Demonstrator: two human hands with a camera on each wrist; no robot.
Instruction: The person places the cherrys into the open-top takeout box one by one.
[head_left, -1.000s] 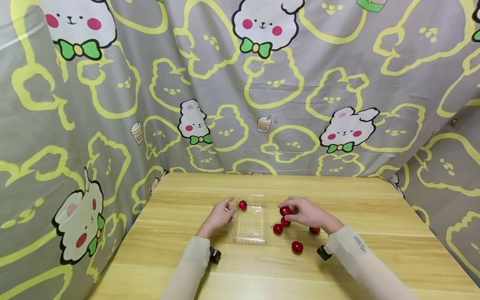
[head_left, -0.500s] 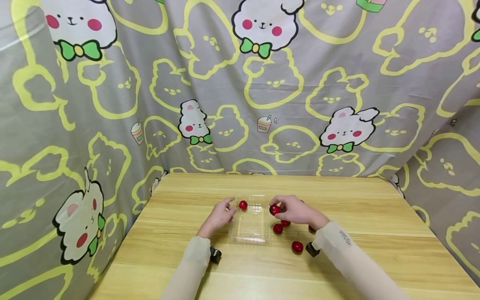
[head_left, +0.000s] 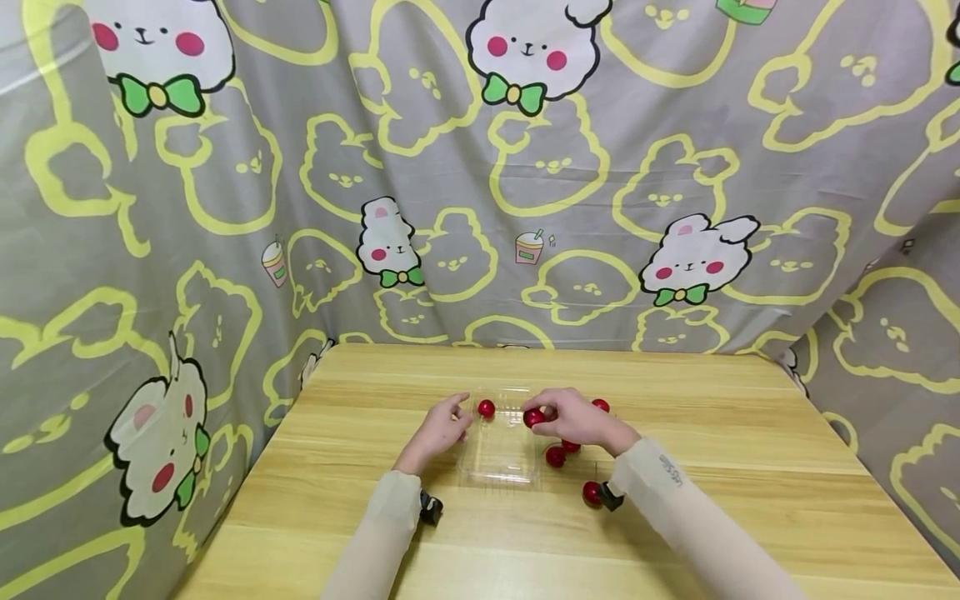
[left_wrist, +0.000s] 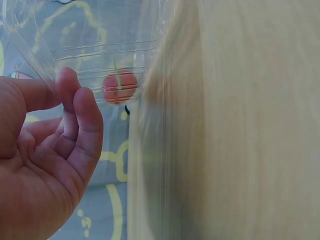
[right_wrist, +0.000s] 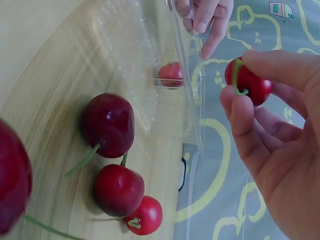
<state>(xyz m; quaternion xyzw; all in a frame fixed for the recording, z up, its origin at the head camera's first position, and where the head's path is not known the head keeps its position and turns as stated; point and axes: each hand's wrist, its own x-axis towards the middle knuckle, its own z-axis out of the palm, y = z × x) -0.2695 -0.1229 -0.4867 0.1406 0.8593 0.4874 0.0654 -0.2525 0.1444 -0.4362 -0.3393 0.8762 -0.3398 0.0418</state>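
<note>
A clear plastic box (head_left: 497, 458) stands on the table with one red cherry (head_left: 486, 409) in its far left corner, the cherry's stem (left_wrist: 116, 75) showing through the wall in the left wrist view. My left hand (head_left: 441, 429) pinches the box's left rim between thumb and fingers. Over the opposite rim, my right hand (head_left: 573, 417) holds another cherry (right_wrist: 257, 86) by thumb and fingertips, its green stem bent across it. In the right wrist view this cherry is raised above the box's edge.
To the right of the box lie several more cherries: a dark one (head_left: 555, 457), one beside it (head_left: 572, 446), one farther back (head_left: 601, 405) and one near my right wrist (head_left: 592, 494). The wooden table (head_left: 375, 375) ends at a patterned curtain (head_left: 450, 183).
My right hand has carried its cherry leftward from the loose cherries to the box's right rim, uncovering a cherry behind it. My left hand has stayed at the left rim.
</note>
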